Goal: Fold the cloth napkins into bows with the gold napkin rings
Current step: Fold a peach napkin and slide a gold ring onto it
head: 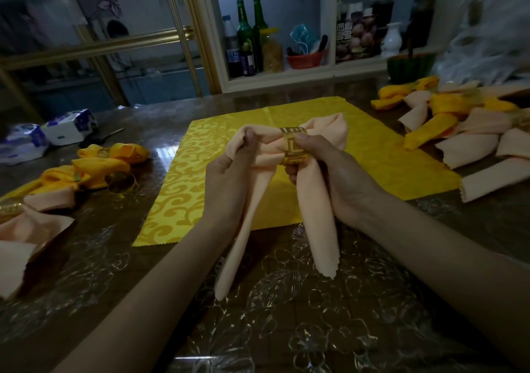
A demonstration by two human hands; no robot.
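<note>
Head view: right hand is clamping the gold napkin ring around the peach napkin; left hand is pinching, apparently shaping, one loop; next, equalise loops.

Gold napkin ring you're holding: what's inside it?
The peach napkin is gathered through the gold napkin ring: a loop sticks out each side and two tails hang below. The right hand pinches the ring, its thumb covering part; the folds inside are hidden.
</note>
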